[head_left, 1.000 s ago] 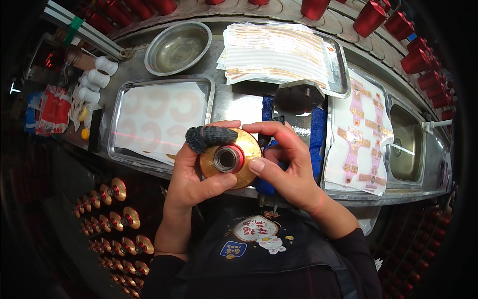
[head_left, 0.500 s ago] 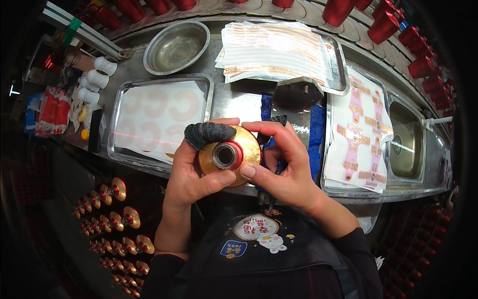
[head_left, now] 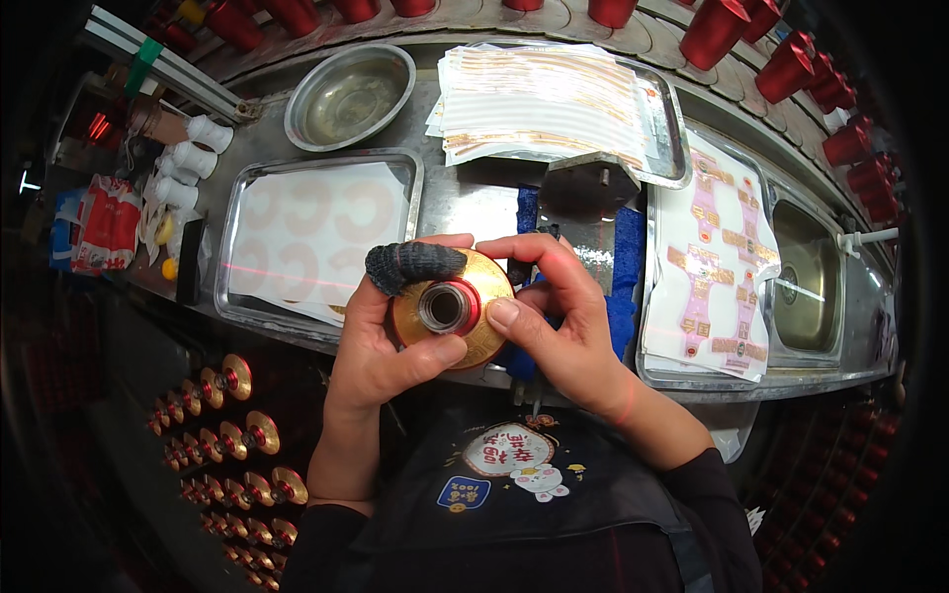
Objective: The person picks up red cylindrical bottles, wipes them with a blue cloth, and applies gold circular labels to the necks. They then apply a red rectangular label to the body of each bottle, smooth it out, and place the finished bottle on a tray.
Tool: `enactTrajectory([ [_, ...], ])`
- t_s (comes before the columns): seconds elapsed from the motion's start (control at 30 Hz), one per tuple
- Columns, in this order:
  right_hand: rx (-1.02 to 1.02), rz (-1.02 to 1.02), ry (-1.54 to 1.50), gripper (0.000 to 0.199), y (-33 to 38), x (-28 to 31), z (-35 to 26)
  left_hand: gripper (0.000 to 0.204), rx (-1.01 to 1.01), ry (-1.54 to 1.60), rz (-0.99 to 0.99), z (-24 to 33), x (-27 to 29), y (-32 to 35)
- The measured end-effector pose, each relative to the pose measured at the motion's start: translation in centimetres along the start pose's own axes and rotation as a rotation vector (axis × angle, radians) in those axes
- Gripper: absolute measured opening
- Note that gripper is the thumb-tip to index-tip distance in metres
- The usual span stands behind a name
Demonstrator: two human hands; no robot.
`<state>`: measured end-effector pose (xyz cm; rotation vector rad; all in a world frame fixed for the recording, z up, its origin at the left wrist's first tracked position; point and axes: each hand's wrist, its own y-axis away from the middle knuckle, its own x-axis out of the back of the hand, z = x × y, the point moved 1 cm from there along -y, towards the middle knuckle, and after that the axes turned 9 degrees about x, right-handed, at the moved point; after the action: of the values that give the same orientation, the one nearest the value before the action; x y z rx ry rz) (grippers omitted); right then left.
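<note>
Between both hands is a bottle with a gold shoulder [head_left: 482,334], a red collar and a threaded neck, its open mouth facing up toward me. My left hand [head_left: 381,346] grips its left side, thumb near the front edge, a black knitted cover [head_left: 410,269] on one finger. My right hand [head_left: 568,331] holds the other side, its thumb pressed flat on the gold shoulder beside the neck and its fingers around the far rim. The bottle's body is hidden beneath the shoulder.
Behind stand a tray [head_left: 223,267] of ring-shaped stickers, a metal bowl [head_left: 297,128], stacked label sheets [head_left: 539,104], a dark metal block [head_left: 588,188] on blue cloth, pink-gold label sheets [head_left: 707,267] and a sink [head_left: 806,326]. Red cups [head_left: 714,35] line a conveyor; gold-shouldered bottles [head_left: 262,432] sit lower left.
My right thumb has slid from the shoulder's front edge up and inward beside the neck. The bottle has shifted very slightly left. Red cups on the conveyor have moved rightward.
</note>
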<state>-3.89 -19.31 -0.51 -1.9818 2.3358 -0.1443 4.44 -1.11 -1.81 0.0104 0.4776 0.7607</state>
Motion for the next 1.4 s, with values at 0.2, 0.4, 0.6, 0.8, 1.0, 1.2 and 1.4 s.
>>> enactTrajectory([
  [0.2, 0.086, 0.004, -0.013, 0.034, -0.2, 0.2, -0.1, 0.059, -0.011, -0.003, 0.007, -0.1, 0.0, -0.1],
  [0.4, 0.045, 0.019, 0.103, 0.033, -0.3, -0.3, 0.1, 0.059, -0.016, 0.012, 0.002, -0.3, 0.1, 0.0],
  [0.6, -0.043, 0.012, -0.25, 0.041, -0.1, 0.3, -0.1, 0.059, -0.024, -0.022, 0.022, -0.2, 0.0, 0.1],
  [0.8, -0.123, 0.077, -0.309, 0.046, 0.4, 0.5, -0.2, 0.06, -0.047, -0.028, 0.028, -0.2, -0.2, 0.0],
  [1.0, -0.156, 0.037, -0.311, 0.044, 0.5, 0.6, -0.1, 0.061, -0.038, -0.036, 0.034, -0.1, -0.1, 0.0],
  [1.2, -0.107, 0.037, -0.286, 0.044, 0.7, 0.2, -0.1, 0.06, -0.063, -0.036, 0.041, -0.2, -0.1, 0.1],
  [1.4, -0.131, 0.122, -0.363, 0.031, 1.0, 0.1, 0.3, 0.061, -0.07, -0.04, 0.034, -0.4, 0.0, 0.0],
])
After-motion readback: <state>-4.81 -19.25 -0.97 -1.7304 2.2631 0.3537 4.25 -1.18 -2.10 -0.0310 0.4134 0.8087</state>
